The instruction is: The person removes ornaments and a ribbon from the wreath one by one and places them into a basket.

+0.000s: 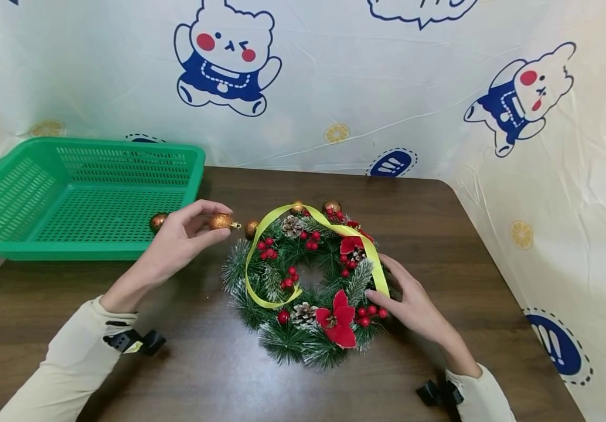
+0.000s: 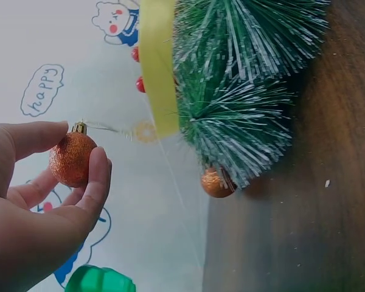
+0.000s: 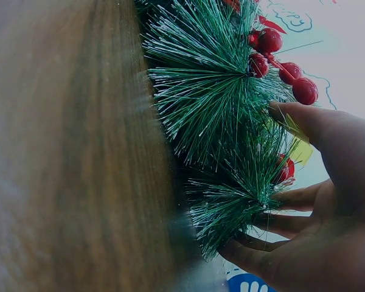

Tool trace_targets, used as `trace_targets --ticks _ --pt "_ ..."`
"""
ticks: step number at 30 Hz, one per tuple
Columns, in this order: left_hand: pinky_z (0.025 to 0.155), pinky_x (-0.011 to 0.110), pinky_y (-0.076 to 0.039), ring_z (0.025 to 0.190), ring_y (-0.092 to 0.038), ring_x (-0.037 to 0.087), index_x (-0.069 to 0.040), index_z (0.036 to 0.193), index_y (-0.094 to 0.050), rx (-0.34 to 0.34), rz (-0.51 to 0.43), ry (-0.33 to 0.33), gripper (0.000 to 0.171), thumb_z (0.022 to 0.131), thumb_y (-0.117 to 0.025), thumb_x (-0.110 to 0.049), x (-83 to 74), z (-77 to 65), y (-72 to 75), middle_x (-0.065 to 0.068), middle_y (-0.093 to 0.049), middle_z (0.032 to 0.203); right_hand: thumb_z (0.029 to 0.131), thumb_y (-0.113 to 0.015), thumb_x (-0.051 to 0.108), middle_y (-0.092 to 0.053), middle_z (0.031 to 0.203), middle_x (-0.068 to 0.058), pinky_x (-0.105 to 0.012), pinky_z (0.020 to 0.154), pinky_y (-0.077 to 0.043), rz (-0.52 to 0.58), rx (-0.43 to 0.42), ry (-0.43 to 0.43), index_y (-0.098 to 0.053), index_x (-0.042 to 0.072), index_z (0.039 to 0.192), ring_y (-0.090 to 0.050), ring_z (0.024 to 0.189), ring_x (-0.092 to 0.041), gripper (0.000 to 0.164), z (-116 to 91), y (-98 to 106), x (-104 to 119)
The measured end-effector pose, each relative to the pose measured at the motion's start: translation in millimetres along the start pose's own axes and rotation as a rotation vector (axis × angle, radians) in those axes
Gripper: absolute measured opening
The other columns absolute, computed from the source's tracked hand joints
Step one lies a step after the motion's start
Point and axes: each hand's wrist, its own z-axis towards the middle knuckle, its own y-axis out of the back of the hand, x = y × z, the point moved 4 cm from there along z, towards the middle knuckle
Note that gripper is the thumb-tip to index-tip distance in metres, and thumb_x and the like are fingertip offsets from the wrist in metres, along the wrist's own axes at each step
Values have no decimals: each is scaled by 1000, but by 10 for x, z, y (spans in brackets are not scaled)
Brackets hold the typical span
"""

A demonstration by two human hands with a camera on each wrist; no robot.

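Observation:
My left hand [image 1: 183, 234] pinches a glittery copper Christmas ball [image 1: 221, 221] between thumb and fingers, its gold cap pointing toward the wreath. In the left wrist view the same ball [image 2: 73, 159] has a thin thread running from its cap. A green Christmas wreath [image 1: 284, 344] with red berries, pinecones and red flowers lies on the table. Loosely across its top runs a yellow ribbon [image 1: 256, 245]. At the wreath's right side, my right hand [image 1: 414, 299] holds the edge, thumb over the top and fingers among the needles [image 3: 225, 176].
A green plastic basket [image 1: 76, 255] stands at the back left, with a brown ball [image 1: 157, 222] in it, partly behind my left hand. More copper balls [image 1: 251, 229] sit at the wreath's far edge. Beyond the brown table [image 1: 187, 375] hangs a printed white sheet [image 1: 313, 82].

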Motion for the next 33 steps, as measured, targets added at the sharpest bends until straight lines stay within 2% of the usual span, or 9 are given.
trace_targets --ticks 13,18,33 --pt "82 17 -53 106 -63 16 -10 127 -60 -75 46 8 34 95 -70 -15 -120 -37 155 4 -57 126 92 -71 41 -35 155 -3 -53 106 -42 7 -3 7 -33 23 154 -44 137 -29 75 -3 -9 -18" --pt "85 17 -53 110 -61 15 -9 128 -59 -98 49 -1 34 96 -69 -15 -176 -59 219 4 -55 128 92 -71 40 -35 155 -3 -54 106 -42 5 -2 9 -33 23 154 -43 137 -29 75 2 -5 -16" --pt "80 17 -54 107 -61 16 -9 131 -59 -154 47 -45 36 95 -67 -8 -253 -86 397 6 -57 126 92 -71 43 -34 156 -4 -54 107 -42 -5 -1 -5 -32 23 155 -42 138 -30 76 -1 -3 -21"
